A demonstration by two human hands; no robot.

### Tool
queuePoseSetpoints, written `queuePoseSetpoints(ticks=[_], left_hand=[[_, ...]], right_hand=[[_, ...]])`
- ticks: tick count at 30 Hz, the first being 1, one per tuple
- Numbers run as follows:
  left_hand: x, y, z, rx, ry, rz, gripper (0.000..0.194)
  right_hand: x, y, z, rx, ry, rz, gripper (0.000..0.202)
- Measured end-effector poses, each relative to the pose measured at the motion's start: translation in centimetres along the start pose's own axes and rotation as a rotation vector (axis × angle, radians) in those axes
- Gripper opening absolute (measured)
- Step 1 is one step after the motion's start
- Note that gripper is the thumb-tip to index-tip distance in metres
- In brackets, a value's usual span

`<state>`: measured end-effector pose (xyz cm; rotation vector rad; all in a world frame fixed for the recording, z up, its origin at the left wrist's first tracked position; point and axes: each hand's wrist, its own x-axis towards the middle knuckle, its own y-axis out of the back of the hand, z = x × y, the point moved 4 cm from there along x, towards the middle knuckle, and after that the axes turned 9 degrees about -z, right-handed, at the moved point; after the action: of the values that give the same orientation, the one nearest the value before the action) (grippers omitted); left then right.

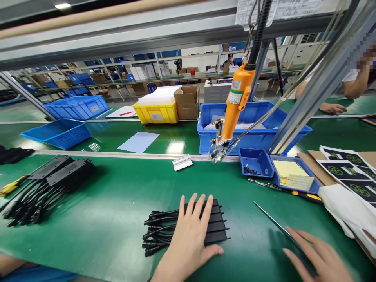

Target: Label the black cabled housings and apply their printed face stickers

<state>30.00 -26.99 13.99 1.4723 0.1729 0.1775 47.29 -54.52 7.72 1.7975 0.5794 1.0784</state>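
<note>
Rod (272,217) seems held in right hand (319,252); left hand (190,231) touches black boxes (216,226).

Right hand (321,256), cut by the bottom edge, hides one end of the metal rod (272,218).
Left hand (189,235) covers part of the black boxes (216,227).

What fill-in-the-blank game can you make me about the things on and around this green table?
1. The flat cabled units under the left hand are coloured ____.
2. The thin metal rod is nearest the person's ____ hand.
3. The hanging power screwdriver has a body coloured ____.
4. The bin just left of the cardboard box is coloured ____.

Missing words: black; right; orange; yellow.
</note>
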Motion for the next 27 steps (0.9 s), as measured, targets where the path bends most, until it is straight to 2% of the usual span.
queuePoseSetpoints(ticks=[2,3,5,6,8,11,13,17,21,24,27], left_hand=[[-1.0,-0.1,-1.4,-0.030,0.038,0.023,0.133],[-1.6,-0.2,-2.1,-0.043,0.062,0.039,0.138],[-2.8,-0.9,-3.6,-0.067,0.092,0.068,0.143],[-3.3,-1.3,-4.2,-0.075,0.092,0.081,0.143],[-3.9,-2.0,-5.0,-0.075,0.074,0.119,0.140],[-4.0,-2.6,-5.4,-0.066,0.031,0.232,0.130],[-3.9,-2.6,-5.4,-0.077,-0.012,0.297,0.117],[-4.0,-1.9,-5.2,-0.091,-0.072,0.363,0.102],[-4.7,-1.2,-4.9,-0.097,-0.087,0.399,0.097],[-5.1,-0.7,-4.6,-0.085,-0.106,0.398,0.100],[-5.3,-0.8,-4.4,-0.047,-0.111,0.377,0.106]], right_hand=[[3.1,-0.5,-3.3,0.124,0.056,-0.143,0.055],[4.6,-1.1,-5.0,0.194,0.083,-0.272,0.063],[7.3,-2.8,-8.1,0.333,0.121,-0.511,0.097],[8.4,-3.8,-9.3,0.399,0.162,-0.590,0.118],[10.1,-5.9,-11.1,0.518,0.256,-0.675,0.141],[11.1,-8.3,-12.3,0.628,0.342,-0.619,0.138],[11.0,-8.7,-12.6,0.637,0.362,-0.533,0.129],[10.6,-6.8,-13.6,0.638,0.393,-0.416,0.107],[10.7,-4.4,-14.6,0.656,0.402,-0.383,0.089],[10.2,-4.1,-14.8,0.648,0.403,-0.379,0.090],[9.0,-5.3,-14.3,0.613,0.392,-0.407,0.104]])
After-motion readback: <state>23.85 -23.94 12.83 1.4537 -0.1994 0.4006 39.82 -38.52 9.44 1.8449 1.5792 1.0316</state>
